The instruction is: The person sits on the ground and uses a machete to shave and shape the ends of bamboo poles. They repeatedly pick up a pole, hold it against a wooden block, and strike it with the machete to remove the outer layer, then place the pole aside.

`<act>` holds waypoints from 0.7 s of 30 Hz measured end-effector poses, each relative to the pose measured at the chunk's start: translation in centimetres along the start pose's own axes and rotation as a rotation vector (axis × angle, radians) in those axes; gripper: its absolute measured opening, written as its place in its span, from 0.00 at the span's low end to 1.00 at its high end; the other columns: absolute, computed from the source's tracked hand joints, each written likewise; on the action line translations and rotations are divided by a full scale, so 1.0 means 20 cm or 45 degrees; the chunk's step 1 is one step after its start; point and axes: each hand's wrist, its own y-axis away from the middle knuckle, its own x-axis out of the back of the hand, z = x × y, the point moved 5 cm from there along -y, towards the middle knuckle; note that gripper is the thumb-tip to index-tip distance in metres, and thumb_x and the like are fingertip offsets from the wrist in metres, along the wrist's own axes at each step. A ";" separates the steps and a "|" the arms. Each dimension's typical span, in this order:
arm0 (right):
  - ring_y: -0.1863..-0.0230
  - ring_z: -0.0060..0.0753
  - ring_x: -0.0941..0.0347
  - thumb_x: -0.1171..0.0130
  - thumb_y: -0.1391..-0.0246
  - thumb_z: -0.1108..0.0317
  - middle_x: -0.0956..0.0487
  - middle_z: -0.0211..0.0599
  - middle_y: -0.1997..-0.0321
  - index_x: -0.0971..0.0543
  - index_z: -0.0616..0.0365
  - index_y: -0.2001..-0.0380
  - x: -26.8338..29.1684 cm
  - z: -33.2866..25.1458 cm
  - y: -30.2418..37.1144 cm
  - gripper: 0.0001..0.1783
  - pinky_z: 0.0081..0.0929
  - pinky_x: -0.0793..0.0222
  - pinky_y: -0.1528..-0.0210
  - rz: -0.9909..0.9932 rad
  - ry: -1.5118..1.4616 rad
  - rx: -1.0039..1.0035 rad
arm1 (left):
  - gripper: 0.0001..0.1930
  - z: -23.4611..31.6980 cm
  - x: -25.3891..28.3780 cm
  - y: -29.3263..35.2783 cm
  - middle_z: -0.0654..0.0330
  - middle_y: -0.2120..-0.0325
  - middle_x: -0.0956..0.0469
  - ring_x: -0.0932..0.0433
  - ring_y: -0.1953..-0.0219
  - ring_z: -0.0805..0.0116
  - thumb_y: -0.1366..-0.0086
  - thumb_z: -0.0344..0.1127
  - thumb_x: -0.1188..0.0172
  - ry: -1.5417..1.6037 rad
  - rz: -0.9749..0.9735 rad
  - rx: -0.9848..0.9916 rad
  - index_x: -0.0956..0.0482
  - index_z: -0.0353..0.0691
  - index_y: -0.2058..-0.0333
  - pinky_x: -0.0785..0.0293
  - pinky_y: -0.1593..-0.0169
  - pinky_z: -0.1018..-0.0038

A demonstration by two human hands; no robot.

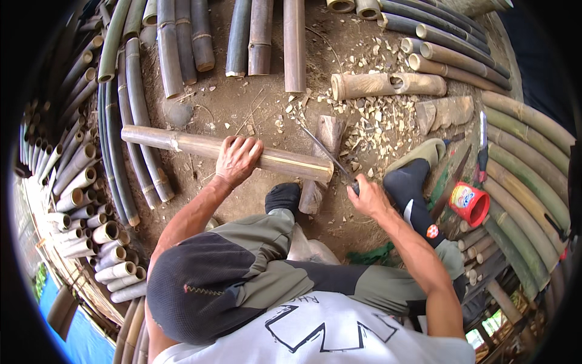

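Observation:
A thick brown bamboo pole point(194, 144) lies slantwise in front of me, its right end resting across a wooden block point(321, 141). My left hand point(239, 159) is wrapped over the pole near its middle. With my right hand point(367, 195) I grip the dark handle of a knife point(319, 144). Its narrow blade points up and left, crossing just beyond the pole's right end. Whether the blade touches the bamboo I cannot tell. A pale strip runs along the pole's upper side near that end.
Bamboo chips point(379, 130) litter the ground beyond the block. A bamboo piece with a hole point(388, 86) lies past them. To the right are a red cup point(468, 204), a handled tool point(482, 145) and a saw-like blade point(451, 182). Cut bamboo poles point(533, 164) line both sides.

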 end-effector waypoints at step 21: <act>0.75 0.59 0.21 0.44 0.38 0.59 0.21 0.54 0.78 0.31 0.62 0.58 -0.02 0.05 0.11 0.16 0.48 0.26 0.71 0.003 -0.169 -0.049 | 0.23 -0.16 0.00 -0.12 0.62 0.60 0.23 0.23 0.51 0.62 0.49 0.38 0.32 0.106 -0.622 -0.026 0.25 0.55 0.52 0.29 0.48 0.60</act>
